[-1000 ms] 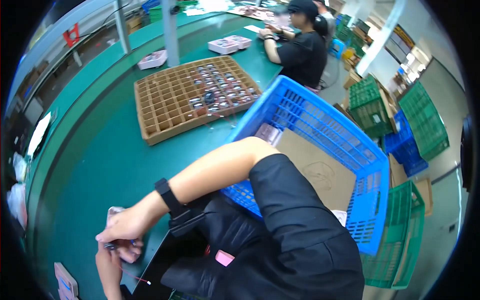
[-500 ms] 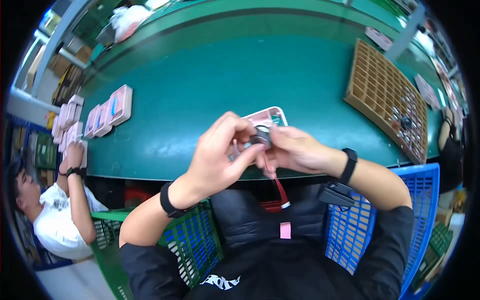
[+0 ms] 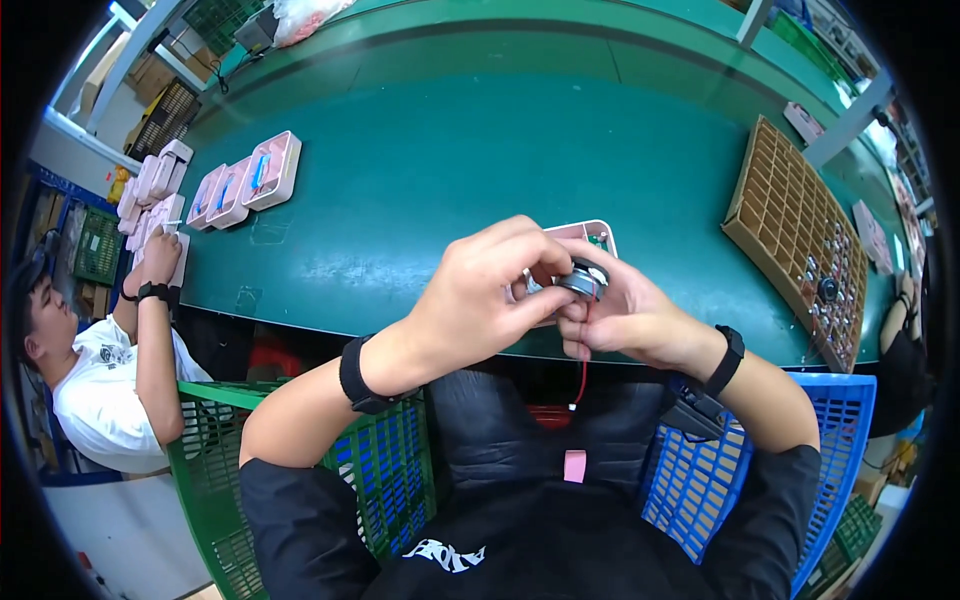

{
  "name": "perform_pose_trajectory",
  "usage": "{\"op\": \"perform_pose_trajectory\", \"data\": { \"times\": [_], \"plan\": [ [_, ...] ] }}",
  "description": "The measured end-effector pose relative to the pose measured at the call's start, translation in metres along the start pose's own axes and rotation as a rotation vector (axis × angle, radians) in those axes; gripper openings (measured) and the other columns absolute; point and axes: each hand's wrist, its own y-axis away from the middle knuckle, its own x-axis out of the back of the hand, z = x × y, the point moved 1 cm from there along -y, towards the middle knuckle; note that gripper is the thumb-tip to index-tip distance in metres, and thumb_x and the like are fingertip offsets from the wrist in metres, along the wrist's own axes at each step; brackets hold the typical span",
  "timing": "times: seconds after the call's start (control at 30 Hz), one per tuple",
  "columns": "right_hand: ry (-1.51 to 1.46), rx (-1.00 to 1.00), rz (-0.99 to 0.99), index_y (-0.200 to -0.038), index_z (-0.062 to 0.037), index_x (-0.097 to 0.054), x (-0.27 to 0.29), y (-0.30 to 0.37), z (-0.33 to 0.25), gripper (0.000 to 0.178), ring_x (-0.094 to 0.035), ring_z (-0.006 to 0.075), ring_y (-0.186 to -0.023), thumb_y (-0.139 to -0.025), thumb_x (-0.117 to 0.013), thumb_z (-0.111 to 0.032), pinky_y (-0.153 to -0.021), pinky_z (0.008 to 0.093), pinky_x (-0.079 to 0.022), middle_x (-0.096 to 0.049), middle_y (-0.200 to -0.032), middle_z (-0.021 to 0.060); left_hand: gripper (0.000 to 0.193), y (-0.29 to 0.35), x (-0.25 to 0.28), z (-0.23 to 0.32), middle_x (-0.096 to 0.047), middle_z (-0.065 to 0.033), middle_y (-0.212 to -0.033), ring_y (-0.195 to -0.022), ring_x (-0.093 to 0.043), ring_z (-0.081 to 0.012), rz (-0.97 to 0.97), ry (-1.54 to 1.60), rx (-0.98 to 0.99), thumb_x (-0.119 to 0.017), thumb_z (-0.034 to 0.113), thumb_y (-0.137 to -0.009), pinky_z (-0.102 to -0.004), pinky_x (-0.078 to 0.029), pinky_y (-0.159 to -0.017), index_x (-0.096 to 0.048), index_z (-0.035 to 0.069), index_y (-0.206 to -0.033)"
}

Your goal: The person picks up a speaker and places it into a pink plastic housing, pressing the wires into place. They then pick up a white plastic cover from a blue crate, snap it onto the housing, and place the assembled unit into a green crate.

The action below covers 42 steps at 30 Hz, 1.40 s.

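Observation:
My left hand [image 3: 495,285] grips a small round black speaker [image 3: 584,280] between thumb and fingers, tilted on its side. A thin red wire [image 3: 584,378] runs down from it to a white plug hanging below the table edge. My right hand [image 3: 650,315] is closed on this wire just under the speaker, its fingers curled behind. Past my hands lies a pink plastic housing [image 3: 612,238], mostly covered by them, with a bit of green circuit board showing inside.
A divided cardboard box [image 3: 770,190] with several small speaker-like parts stands at the right. Pink housings with blue parts [image 3: 270,170] sit at the left, near a co-worker [image 3: 120,360]. A green crate [image 3: 215,480] and a blue crate [image 3: 835,440] flank my lap.
Both hands have shifted a little right in the picture with the speaker, which now faces up more. The wire and its white plug hang freer below my right hand.

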Motion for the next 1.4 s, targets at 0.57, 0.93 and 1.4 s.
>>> {"op": "perform_pose_trajectory", "data": {
  "times": [0.57, 0.93, 1.4],
  "plan": [
    [1.326, 0.299, 0.087, -0.164, 0.0008, -0.034, 0.06, 0.001, -0.04, 0.098, -0.05, 0.0324, -0.142, -0.087, -0.085, -0.029, -0.114, 0.0452, -0.046, -0.05, -0.149, 0.0214, 0.016, -0.001, 0.018, -0.041, -0.072, -0.0114, -0.084, -0.065, -0.068, -0.0194, -0.042, -0.369, 0.135, -0.085, 0.006, -0.08, -0.0343, -0.054, -0.059, -0.076, -0.002, -0.091],
    [1.464, 0.249, 0.063, -0.17, 0.0012, -0.018, 0.054, -0.002, -0.003, 0.133, -0.044, 0.044, -0.144, -0.066, -0.099, -0.018, -0.121, 0.0469, -0.04, -0.036, -0.156, 0.0252, 0.011, 0.002, 0.003, -0.055, -0.069, -0.0166, -0.083, -0.074, -0.071, -0.0325, -0.07, -0.358, 0.125, -0.079, 0.004, -0.081, -0.0422, -0.057, -0.067, -0.074, -0.003, -0.088],
    [1.486, 0.327, 0.048, -0.17, 0.0013, -0.02, 0.047, -0.002, 0.001, 0.13, -0.047, 0.0442, -0.141, -0.066, -0.097, -0.013, -0.119, 0.0468, -0.043, -0.037, -0.153, 0.0251, 0.014, -0.006, 0.024, -0.059, -0.07, -0.013, -0.087, -0.078, -0.07, -0.0276, -0.267, -0.277, 0.033, -0.074, 0.011, -0.093, -0.0416, -0.056, -0.071, -0.075, -0.002, -0.099]
  ]
}}
